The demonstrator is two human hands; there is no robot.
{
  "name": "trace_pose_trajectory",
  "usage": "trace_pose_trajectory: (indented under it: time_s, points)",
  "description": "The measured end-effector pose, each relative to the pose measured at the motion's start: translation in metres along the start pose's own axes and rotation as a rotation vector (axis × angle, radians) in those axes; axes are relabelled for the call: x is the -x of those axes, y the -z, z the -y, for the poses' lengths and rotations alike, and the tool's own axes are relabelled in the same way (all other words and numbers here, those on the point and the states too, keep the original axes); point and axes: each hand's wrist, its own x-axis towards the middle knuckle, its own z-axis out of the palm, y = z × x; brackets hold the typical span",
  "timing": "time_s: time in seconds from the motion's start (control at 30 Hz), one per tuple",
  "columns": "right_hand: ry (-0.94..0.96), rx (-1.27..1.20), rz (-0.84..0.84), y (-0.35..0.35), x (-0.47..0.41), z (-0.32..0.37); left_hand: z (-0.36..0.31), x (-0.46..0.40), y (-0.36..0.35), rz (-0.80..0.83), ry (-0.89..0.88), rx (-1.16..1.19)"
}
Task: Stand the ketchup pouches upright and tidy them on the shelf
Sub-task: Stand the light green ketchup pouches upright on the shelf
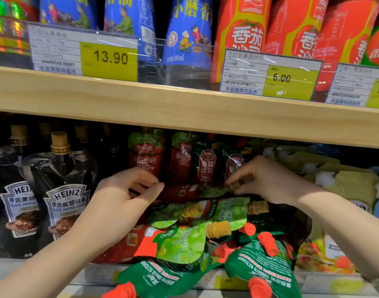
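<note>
Several red-and-green ketchup pouches lie toppled in a heap (pixel 184 239) on the lower shelf, some hanging over its front edge (pixel 259 276). On top of the heap a red pouch (pixel 184 191) lies on its side. My left hand (pixel 124 194) pinches its left end. My right hand (pixel 268 179) grips its tan cap (pixel 234 186) at the right end. Behind it, a few ketchup pouches (pixel 205 166) stand upright at the back of the shelf.
Black Heinz pepper-sauce pouches (pixel 63 196) stand to the left of the heap, yellow pouches (pixel 352 186) to the right. The wooden upper shelf board (pixel 184 108) hangs low over the hands, with price tags and bottles above. The lower shelf rail (pixel 313 282) carries labels.
</note>
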Motion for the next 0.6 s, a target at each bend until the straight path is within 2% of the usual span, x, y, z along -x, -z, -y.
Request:
trace_pose_trajectory:
  time_s: [0.17, 0.4, 0.6]
  points:
    - [0.033, -0.173, -0.144, 0.007, -0.018, 0.024, 0.001, -0.014, 0.002, -0.017, 0.058, -0.021]
    - [0.036, -0.513, -0.184, 0.001, -0.052, 0.061, 0.001, -0.038, -0.011, 0.143, 0.167, -0.167]
    - [-0.108, -0.607, -0.224, -0.006, -0.065, 0.073, 0.016, -0.055, -0.036, 0.213, 0.254, -0.011]
